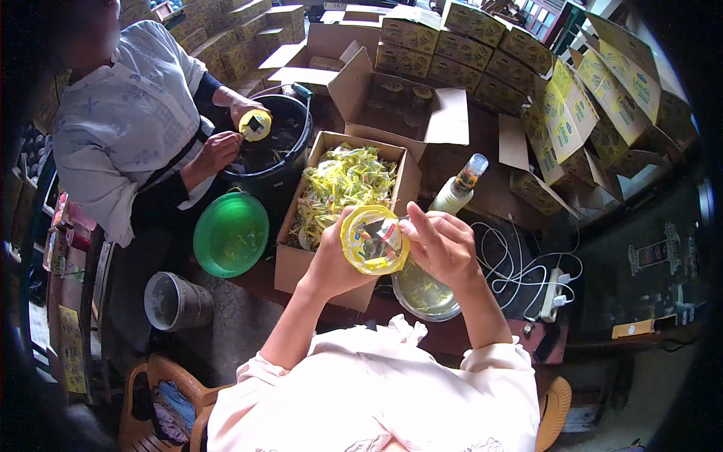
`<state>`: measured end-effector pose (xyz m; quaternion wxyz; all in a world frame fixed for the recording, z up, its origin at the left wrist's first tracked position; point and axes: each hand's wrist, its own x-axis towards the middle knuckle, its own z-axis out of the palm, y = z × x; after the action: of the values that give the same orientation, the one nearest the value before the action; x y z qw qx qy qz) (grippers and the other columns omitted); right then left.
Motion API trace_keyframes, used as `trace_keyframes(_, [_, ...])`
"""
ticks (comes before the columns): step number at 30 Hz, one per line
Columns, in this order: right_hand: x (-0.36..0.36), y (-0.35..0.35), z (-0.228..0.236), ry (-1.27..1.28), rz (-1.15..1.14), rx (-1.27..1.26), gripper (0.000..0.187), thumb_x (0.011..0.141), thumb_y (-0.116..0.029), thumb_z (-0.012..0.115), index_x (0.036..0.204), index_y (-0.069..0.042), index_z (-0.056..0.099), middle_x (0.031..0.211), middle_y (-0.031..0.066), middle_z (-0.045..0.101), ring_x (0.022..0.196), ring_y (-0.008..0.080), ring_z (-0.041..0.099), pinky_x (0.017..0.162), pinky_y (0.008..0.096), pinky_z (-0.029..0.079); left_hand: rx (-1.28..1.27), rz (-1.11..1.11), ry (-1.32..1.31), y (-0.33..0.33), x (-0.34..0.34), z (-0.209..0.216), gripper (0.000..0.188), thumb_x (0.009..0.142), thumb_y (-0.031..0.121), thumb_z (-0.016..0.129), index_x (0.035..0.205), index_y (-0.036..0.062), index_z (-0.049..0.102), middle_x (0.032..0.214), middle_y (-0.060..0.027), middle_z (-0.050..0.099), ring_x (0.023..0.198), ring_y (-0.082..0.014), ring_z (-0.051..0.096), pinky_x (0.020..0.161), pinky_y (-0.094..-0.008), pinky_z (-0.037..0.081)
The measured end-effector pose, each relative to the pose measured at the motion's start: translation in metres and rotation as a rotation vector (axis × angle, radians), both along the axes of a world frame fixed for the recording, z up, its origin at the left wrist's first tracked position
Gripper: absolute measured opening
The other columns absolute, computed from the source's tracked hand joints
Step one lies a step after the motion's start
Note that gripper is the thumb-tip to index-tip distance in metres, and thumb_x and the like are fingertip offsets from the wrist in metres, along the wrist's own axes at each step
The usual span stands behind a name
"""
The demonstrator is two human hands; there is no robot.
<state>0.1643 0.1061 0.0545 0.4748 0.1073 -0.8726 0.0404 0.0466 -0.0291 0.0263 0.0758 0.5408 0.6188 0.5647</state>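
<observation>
In the middle of the frame, the left hand [331, 260] is closed around a yellow pouch [374, 239], with the fingers curled behind it and the mouth of the pouch turned up to the camera. The right hand [440, 245] is half open; its fingers touch the right edge of the pouch (what the fingertips pinch there I cannot tell). Both forearms come up from the lower edge, in pale pink sleeves, and meet at the pouch above a glass bowl [423, 294] with a yellowish liquid.

Just left of the hands an open cardboard box [297, 264] is full of the same yellow packets. Behind the right hand a spray bottle [459, 188] stands tilted. At the left a green basin [230, 233] is near a black bucket [275, 143]. In the upper left another person holds a yellow pouch [255, 125] over this bucket.
</observation>
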Motion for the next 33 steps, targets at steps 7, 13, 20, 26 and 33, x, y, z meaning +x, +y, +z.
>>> trace_keyframes(7, [0.004, 0.003, 0.002, -0.019, 0.006, 0.004, 0.048, 0.065, 0.002, 0.067, 0.111, 0.005, 0.053, 0.068, 0.004, 0.059, 0.056, 0.0128, 0.058, 0.057, 0.0276, 0.051, -0.007, 0.003, 0.011, -0.001, -0.006, -0.001, 0.064, 0.054, 0.016, 0.079, 0.107, 0.0015, 0.046, 0.094, -0.0108, 0.059, 0.084, -0.0238, 0.061, 0.074, -0.0309, 0.048])
trace_keyframes(13, [0.002, 0.002, -0.001, -0.034, 0.019, 0.005, 0.049, 0.065, 0.001, 0.067, 0.111, 0.005, 0.052, 0.07, 0.0041, 0.061, 0.058, 0.0129, 0.058, 0.057, 0.0272, 0.051, -0.021, -0.065, 0.064, 0.0, -0.004, 0.003, 0.056, 0.055, 0.014, 0.078, 0.102, 0.0004, 0.052, 0.096, -0.011, 0.057, 0.084, -0.0243, 0.061, 0.073, -0.0311, 0.048])
trace_keyframes(20, [0.001, 0.004, -0.005, -0.015, 0.121, 0.022, 0.051, 0.063, 0.005, 0.069, 0.111, 0.006, 0.051, 0.069, 0.006, 0.06, 0.056, 0.0168, 0.058, 0.057, 0.0285, 0.052, -0.07, -0.167, 0.067, -0.001, -0.011, 0.002, 0.053, 0.055, 0.015, 0.077, 0.099, -0.0003, 0.054, 0.094, -0.0121, 0.057, 0.084, -0.0257, 0.06, 0.074, -0.0312, 0.048])
trace_keyframes(26, [0.0, 0.004, -0.01, -0.024, 0.172, 0.035, 0.047, 0.065, 0.006, 0.068, 0.109, 0.007, 0.051, 0.07, 0.0063, 0.059, 0.057, 0.0164, 0.058, 0.058, 0.029, 0.053, -0.056, -0.435, -0.236, -0.002, -0.021, -0.002, 0.052, 0.056, 0.016, 0.077, 0.1, -0.0004, 0.054, 0.095, -0.0092, 0.059, 0.082, -0.016, 0.058, 0.076, -0.0277, 0.046])
trace_keyframes(33, [-0.001, 0.002, -0.01, -0.037, 0.221, 0.058, 0.045, 0.063, 0.007, 0.068, 0.105, 0.009, 0.052, 0.073, 0.0072, 0.06, 0.058, 0.0164, 0.059, 0.059, 0.0296, 0.053, -0.26, -0.766, -0.668, -0.008, -0.031, -0.007, 0.063, 0.057, 0.014, 0.076, 0.111, 0.0018, 0.047, 0.1, -0.0036, 0.057, 0.088, -0.0086, 0.052, 0.082, -0.0252, 0.043])
